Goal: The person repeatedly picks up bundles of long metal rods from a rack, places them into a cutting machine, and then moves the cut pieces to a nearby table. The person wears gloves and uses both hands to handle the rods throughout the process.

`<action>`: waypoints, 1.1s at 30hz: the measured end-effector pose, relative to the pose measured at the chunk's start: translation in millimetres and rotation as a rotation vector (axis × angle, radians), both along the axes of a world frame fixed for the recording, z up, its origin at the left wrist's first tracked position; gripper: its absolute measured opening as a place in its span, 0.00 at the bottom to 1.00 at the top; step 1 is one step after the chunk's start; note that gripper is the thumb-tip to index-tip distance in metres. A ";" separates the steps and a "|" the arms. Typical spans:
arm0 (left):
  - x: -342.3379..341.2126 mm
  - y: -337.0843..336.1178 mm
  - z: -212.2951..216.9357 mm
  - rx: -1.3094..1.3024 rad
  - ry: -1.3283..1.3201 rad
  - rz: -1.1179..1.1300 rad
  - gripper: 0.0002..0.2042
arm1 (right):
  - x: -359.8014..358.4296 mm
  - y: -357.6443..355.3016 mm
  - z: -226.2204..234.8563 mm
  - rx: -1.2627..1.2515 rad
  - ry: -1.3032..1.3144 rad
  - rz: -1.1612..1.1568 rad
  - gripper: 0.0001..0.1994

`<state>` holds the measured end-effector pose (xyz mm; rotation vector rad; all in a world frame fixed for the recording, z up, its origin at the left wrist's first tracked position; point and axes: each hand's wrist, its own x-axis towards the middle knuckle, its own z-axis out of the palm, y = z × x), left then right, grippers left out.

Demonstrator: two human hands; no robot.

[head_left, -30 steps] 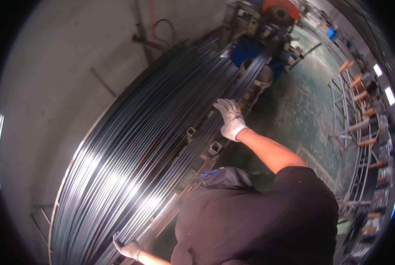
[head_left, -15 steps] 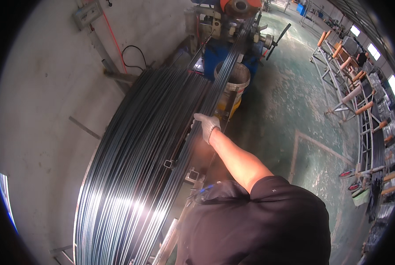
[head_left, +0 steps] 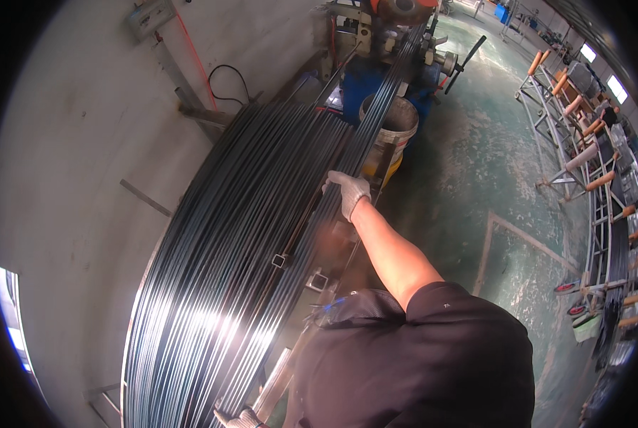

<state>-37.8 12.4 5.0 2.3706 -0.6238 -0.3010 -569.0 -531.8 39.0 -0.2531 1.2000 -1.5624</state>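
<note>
Green floor [head_left: 469, 164] beside machine [head_left: 362, 82]: narrow rod bundle [head_left: 377, 118] reaches it, wide stack [head_left: 240, 192] stops short. Right hand [head_left: 349, 192] gripping bundle; left hand [head_left: 240, 419], grip unclear.

Long, thin metal bars [head_left: 240, 214], dark grey, glare-bright toward the left-hand fingers [head_left: 223, 414], lying closely side by side in a broad spread leftward of the right-hand fingers [head_left: 335, 177]; a narrower bunch [head_left: 377, 118], straight and tightly gathered, passing at those fingers and reaching on beyond.
</note>
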 end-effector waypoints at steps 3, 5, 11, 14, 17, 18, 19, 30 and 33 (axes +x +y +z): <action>-7.5 -62.7 -3.6 -1.061 0.937 0.666 0.24 | -10.3 -3.7 -11.8 -0.013 0.031 -0.085 0.20; -42.4 -68.0 31.3 -0.954 0.902 0.570 0.22 | -32.9 -19.8 -37.2 0.092 0.263 -0.141 0.24; -24.0 1.4 21.4 -0.455 0.594 0.909 0.16 | -34.2 -0.2 25.2 0.204 1.345 -0.445 0.35; -39.9 -18.8 65.6 -0.283 -0.187 0.561 0.19 | -45.6 -11.3 45.8 -0.084 1.554 -0.094 0.22; -66.9 -94.3 106.1 -0.257 -0.268 0.241 0.17 | -31.2 -22.0 44.8 -0.080 1.739 0.199 0.16; -76.8 -118.5 114.0 -0.197 -0.259 0.154 0.17 | -25.3 -25.7 44.4 -0.014 1.813 0.320 0.15; -79.8 -132.0 107.4 -0.127 -0.250 0.054 0.17 | -17.1 -24.4 67.6 0.163 1.800 0.493 0.15; -158.9 -218.6 92.4 0.033 -0.012 -0.196 0.11 | -82.0 -79.5 77.2 -0.023 1.742 0.602 0.16; -174.4 -222.9 95.8 0.152 -0.115 -0.168 0.10 | -112.4 -174.3 81.0 -0.145 1.813 0.552 0.14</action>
